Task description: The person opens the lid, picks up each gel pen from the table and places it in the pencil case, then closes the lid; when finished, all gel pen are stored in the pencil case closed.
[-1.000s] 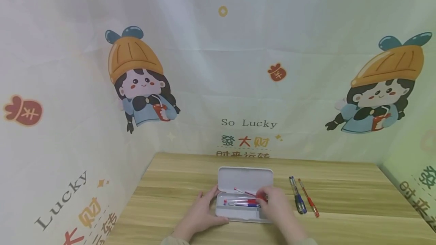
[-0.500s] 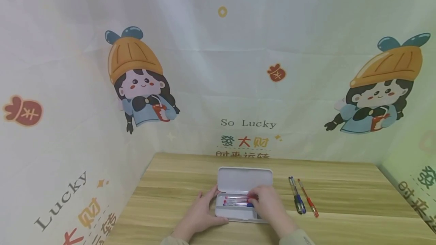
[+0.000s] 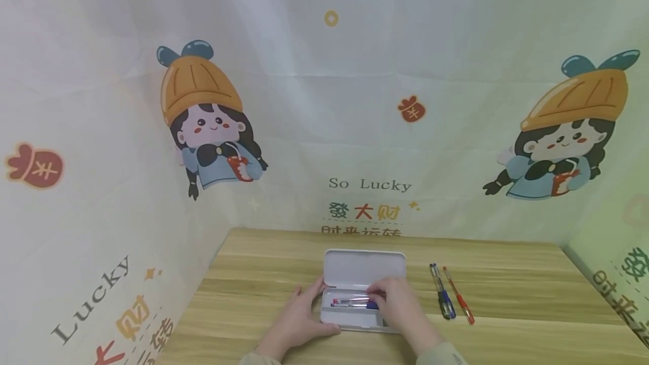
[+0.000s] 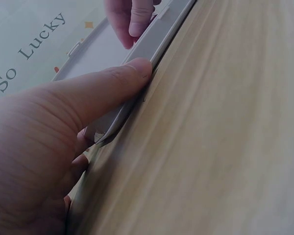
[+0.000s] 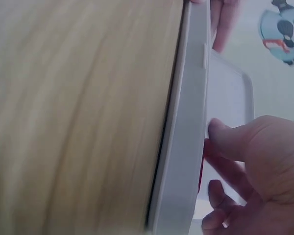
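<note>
An open pale pencil case [image 3: 345,317] lies on the table with its lid [image 3: 364,268] raised at the back. My left hand [image 3: 300,317] grips its left end, thumb [image 4: 132,73] along the front edge and fingers round the side. Over the right part of the case is my right hand [image 3: 400,300], its thumb and forefinger down inside. In the right wrist view those fingertips are at a red gel pen [image 5: 201,171], mostly hidden by the case wall. Clear-barrelled pens [image 3: 350,302] with red and blue parts lie in the back compartment.
Right of the case, blue and dark gel pens [image 3: 443,297] lie close together, with a red gel pen [image 3: 460,297] beside them. The wooden table [image 3: 522,286] meets a printed cloth backdrop [image 3: 284,128] behind and at both sides.
My right hand has moved left and lowered a red pen into the case beside the other pens. My left hand stays on the case's left end.
</note>
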Demonstrator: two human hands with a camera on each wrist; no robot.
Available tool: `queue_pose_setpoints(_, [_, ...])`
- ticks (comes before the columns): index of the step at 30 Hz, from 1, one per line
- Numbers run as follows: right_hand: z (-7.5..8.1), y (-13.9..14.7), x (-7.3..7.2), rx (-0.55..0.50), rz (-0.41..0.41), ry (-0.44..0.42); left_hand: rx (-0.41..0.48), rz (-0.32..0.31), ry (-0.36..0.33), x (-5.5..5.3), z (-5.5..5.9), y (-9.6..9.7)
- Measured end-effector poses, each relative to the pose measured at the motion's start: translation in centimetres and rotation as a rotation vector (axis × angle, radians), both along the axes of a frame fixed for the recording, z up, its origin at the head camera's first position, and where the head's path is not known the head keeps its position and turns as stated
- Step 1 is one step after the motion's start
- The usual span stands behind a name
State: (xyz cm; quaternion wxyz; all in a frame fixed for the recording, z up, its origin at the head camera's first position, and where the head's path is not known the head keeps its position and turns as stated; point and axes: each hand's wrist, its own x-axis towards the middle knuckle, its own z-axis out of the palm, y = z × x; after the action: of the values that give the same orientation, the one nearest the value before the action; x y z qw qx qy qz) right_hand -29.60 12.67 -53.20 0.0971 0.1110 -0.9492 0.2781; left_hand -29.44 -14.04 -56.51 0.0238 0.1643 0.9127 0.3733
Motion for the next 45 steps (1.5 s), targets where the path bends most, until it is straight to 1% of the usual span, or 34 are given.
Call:
queue_pose_setpoints(3, [0.1, 0.7, 0.2, -0.08, -0.049, -0.026, 0.0, 0.001, -0.007, 0.0, -0.1, 0.1])
queue_pose_setpoints(6, [0.4, 1.8, 0.5, -0.142, -0.103, -0.004, 0.0, 0.001, -0.008, 0.1, -0.1, 0.1])
queue_pose_setpoints(11, [0.5, 4.0, 0.9, -0.182, -0.197, 0.048, 0.003, -0.006, 0.004, 0.0, -0.1, 0.1])
queue_pose_setpoints(15, [0.2, 5.8, 1.3, -0.21, -0.232, 0.09, 0.009, -0.013, 0.008, -0.1, -0.2, 0.0])
queue_pose_setpoints(18, [0.0, 7.1, 1.7, -0.239, -0.253, 0.096, 0.009, -0.014, 0.007, -0.1, -0.2, 0.0])
queue_pose_setpoints(23, [-0.2, 8.8, 2.2, -0.263, -0.302, 0.05, 0.011, -0.015, 0.005, 0.1, -0.1, 0.1])
queue_pose_setpoints(28, [-0.1, 10.0, 2.4, -0.267, -0.344, 0.0, 0.023, -0.021, 0.016, 0.1, -0.1, 0.1])
queue_pose_setpoints(35, [-0.3, 11.5, 3.0, -0.265, -0.385, -0.006, 0.022, -0.024, 0.016, 0.2, 0.1, 0.2])
queue_pose_setpoints(40, [-0.6, 12.6, 3.2, -0.238, -0.417, -0.007, 0.032, -0.032, 0.02, 0.3, 0.4, 0.1])
queue_pose_setpoints(45, [-1.1, 13.2, 3.4, -0.217, -0.418, -0.081, 0.029, -0.034, 0.029, 0.1, 0.2, 0.0])
